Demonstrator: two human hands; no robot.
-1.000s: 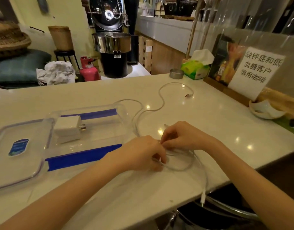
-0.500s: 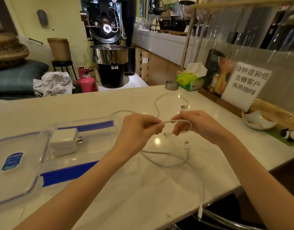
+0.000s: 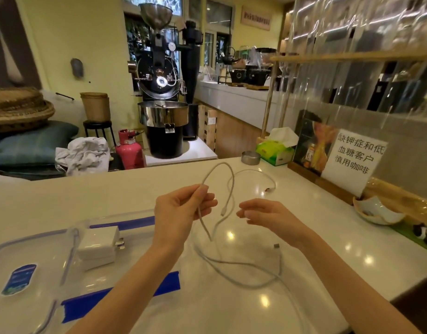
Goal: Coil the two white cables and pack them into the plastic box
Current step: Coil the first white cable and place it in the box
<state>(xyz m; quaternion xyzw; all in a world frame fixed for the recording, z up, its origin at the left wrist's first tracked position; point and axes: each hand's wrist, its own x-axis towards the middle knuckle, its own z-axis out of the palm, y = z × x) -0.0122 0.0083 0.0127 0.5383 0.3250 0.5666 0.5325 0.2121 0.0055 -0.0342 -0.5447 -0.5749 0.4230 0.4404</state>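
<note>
Trailing off the near edge at lower right, a white cable (image 3: pixel 241 268) loops across the worktop (image 3: pixel 316 239). Lower left, the clear lid (image 3: pixel 27 259) lies beside the plastic box (image 3: pixel 125 225), which holds a white charger (image 3: pixel 99 244). Centre frame, the left hand (image 3: pixel 181 210) pinches that cable into a raised arch between thumb and fingers; the right hand (image 3: pixel 268 214) floats just beside, fingers loosely spread, holding nothing. Beyond, the second cable (image 3: pixel 256 173) curves flat. Further back sit a metal tin (image 3: pixel 250 157), tissue box (image 3: pixel 276 150), and a sign (image 3: pixel 354 160) at right.
</note>
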